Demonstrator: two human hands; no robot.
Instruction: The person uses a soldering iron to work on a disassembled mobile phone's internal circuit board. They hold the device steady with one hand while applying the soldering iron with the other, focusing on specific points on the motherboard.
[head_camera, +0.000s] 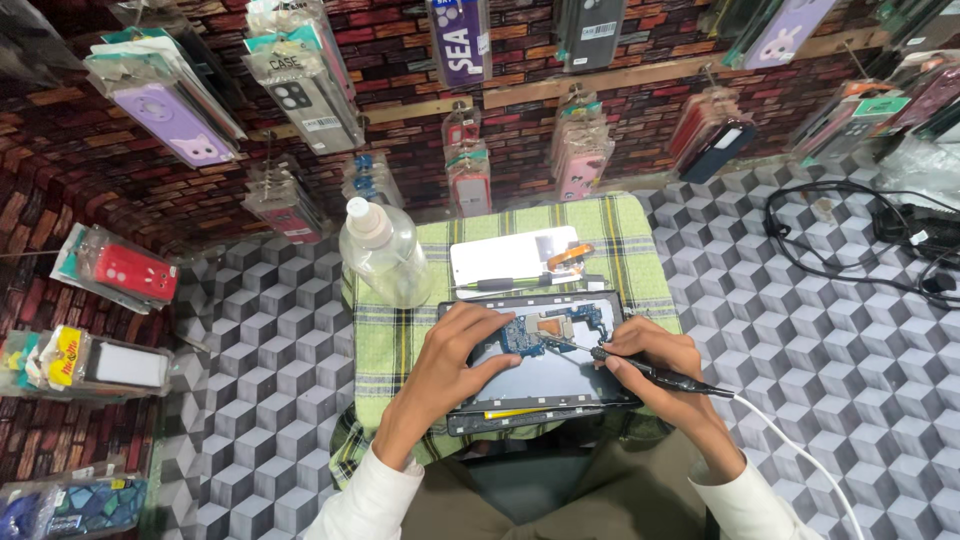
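Note:
An opened phone (560, 375) lies on a green checked cloth (395, 340), its blue circuit board (530, 332) and dark battery exposed. My left hand (452, 362) rests on the phone's left side, fingers pressing near the board. My right hand (650, 365) grips a black pen-like tool (640, 368) with a white cable (790, 445), its thin metal tip touching the circuit board.
A clear plastic bottle (382, 252) stands at the cloth's far left. A white back cover (505, 260), a screwdriver (520, 283) and an orange tool (568, 256) lie behind the phone. Black cables (860, 240) sit at the right. Packaged phone cases (300, 80) hang on the brick wall.

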